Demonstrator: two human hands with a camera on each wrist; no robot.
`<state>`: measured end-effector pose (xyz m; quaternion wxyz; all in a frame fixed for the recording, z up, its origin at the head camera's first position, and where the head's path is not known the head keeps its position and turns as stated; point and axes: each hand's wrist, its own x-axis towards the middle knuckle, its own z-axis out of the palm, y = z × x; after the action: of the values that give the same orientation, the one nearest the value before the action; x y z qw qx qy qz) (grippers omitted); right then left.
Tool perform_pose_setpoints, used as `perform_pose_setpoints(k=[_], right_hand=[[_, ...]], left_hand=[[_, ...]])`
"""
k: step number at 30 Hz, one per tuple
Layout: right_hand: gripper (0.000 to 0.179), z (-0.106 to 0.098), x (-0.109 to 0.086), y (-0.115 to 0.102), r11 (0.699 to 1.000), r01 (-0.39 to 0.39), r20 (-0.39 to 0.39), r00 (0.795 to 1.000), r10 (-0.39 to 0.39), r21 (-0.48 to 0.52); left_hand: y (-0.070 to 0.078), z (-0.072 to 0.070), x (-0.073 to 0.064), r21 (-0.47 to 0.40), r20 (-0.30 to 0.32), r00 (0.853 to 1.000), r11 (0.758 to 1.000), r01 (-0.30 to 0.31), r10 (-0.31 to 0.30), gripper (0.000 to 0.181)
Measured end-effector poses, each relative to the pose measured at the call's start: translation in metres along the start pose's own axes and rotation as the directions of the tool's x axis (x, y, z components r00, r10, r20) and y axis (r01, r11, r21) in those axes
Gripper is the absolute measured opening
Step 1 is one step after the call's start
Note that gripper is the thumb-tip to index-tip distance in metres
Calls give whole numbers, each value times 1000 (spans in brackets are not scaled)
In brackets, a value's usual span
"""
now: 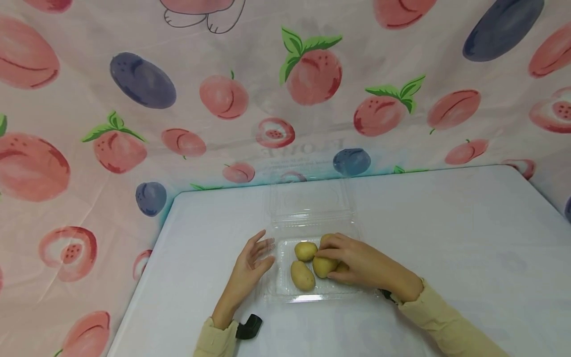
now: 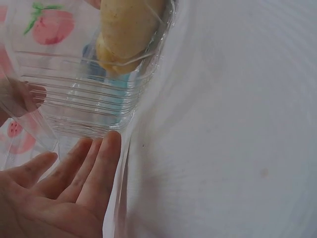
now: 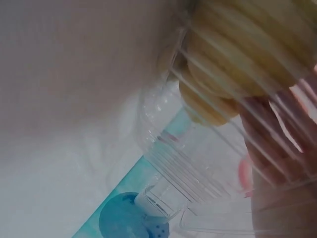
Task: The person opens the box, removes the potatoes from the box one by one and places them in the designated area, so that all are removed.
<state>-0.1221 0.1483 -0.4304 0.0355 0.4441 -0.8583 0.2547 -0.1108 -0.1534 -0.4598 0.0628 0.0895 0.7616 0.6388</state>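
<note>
A clear plastic clamshell box (image 1: 285,292) lies with several yellow potatoes (image 1: 303,276) in its base. My right hand (image 1: 361,260) reaches over the right side of the base, its thumb and fingers curled round a middle potato (image 1: 324,267) and partly covering others. Through the ribbed wall in the right wrist view, potatoes (image 3: 252,54) show close to the fingers (image 3: 270,134). Beside the box's left wall, my left hand (image 1: 250,265) is open, fingers extended. The left wrist view has its fingertips (image 2: 113,141) right at the lower corner of the ribbed wall (image 2: 94,104).
Behind the base, the box's hinged lid (image 1: 312,201) stands raised toward the back edge of the white table (image 1: 437,238). A fruit-printed cloth (image 1: 223,144) hangs behind the table and along its left side. A black strap piece (image 1: 250,327) is at the left wrist.
</note>
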Motion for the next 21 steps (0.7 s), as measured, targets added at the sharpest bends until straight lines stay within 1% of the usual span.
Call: perform_pose_setpoints(k=[12, 21], right_hand=[[41, 1, 0, 0, 998, 36, -28, 999, -37, -56], [42, 2, 0, 1, 997, 52, -37, 998, -54, -62]], left_hand=[[-2, 0, 0, 0, 1, 1000, 1000, -6, 6, 68], [-3, -1, 1, -5, 4, 1000, 1000, -12, 12, 68]])
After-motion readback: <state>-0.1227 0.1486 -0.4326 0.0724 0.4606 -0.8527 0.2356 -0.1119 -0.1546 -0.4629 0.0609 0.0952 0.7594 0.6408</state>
